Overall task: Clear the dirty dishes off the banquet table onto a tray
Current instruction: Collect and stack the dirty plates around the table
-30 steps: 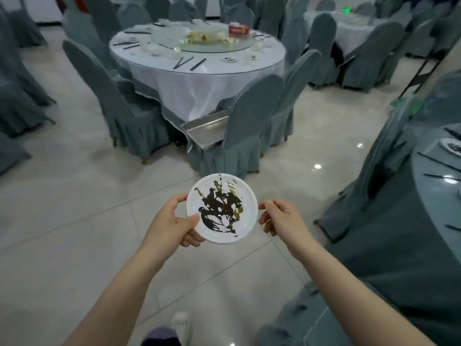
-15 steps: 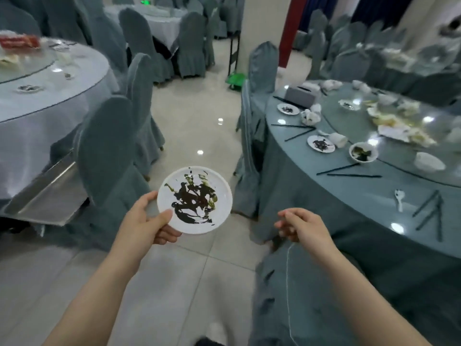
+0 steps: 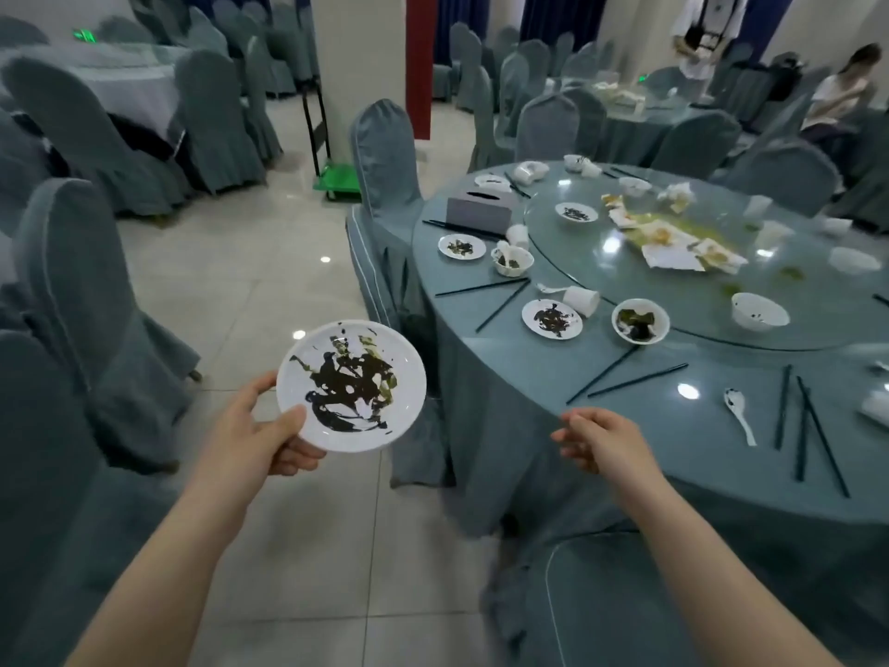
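My left hand grips a small white plate smeared with dark sauce, thumb on its rim, held over the floor. My right hand hangs empty with loosely curled fingers near the edge of the round banquet table. On the table lie dirty plates, soiled bowls, a tipped cup, a white spoon and several black chopsticks. No tray is in view.
Covered chairs stand at the table's left and right below me, more on the left. A tissue box and food scraps sit on the glass turntable. A pillar, green cart and two people at the back right.
The view swung right from the white table and tray toward the blue banquet table. My right hand let go of the plate; my left alone holds it.
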`<state>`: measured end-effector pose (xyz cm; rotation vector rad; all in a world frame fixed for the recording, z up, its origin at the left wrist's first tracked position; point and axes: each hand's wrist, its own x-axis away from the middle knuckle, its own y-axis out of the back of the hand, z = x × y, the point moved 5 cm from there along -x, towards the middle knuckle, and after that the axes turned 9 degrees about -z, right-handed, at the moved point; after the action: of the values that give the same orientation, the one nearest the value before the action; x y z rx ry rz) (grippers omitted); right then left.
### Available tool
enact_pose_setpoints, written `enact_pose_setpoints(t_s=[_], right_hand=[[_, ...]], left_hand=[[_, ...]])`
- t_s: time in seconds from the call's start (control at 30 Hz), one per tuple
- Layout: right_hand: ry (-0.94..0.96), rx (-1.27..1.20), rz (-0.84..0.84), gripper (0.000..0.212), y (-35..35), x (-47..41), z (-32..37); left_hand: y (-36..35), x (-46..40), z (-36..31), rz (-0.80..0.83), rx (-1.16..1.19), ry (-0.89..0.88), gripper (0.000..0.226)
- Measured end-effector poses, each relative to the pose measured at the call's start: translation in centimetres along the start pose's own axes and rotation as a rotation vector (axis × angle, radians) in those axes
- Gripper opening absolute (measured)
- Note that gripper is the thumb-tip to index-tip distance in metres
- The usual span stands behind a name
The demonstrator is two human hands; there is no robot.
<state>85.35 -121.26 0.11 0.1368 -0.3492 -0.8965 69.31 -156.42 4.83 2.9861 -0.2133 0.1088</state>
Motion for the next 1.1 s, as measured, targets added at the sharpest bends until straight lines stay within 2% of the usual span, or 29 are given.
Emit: enact_pose_setpoints(t_s=[0.2,0.53,0.7,0.77,0.97,1.1], right_hand=[[-0.095,0.05,-0.028,0.01,-3.7,-6.9,1.0],[-0.317,-0.023,-0.279,0.004,-8.6,-17.0,0.7],[-0.464,-0.104,-0.368,0.003,-9.8,-21.3,-0.8],[-0.494,-0.111,-0.41,0.01,-9.7,-23.9,-1.6],[-0.574,-0.105,-0.572,0.03,-8.4,-33.0,-4.7],[-0.536,0.011,-0.672,0.024,-7.9,-37.1,-4.9]], left_hand=[[-3.2,-10.0,-1.6,0.089,-0.01,-0.016,0.033],[-9.5,-30.2,-4.6,0.298,-0.077,-0.079,0.034],[-13.6,-36.4,-4.7,0.348,-0.101,-0.03,0.036],[-15.5,-38.7,-4.9,0.374,-0.112,-0.027,0.037],[-21.2,-45.3,-4.2,0.367,-0.112,0.026,0.036],[-23.5,-48.7,-3.8,0.331,-0.104,0.041,0.035]])
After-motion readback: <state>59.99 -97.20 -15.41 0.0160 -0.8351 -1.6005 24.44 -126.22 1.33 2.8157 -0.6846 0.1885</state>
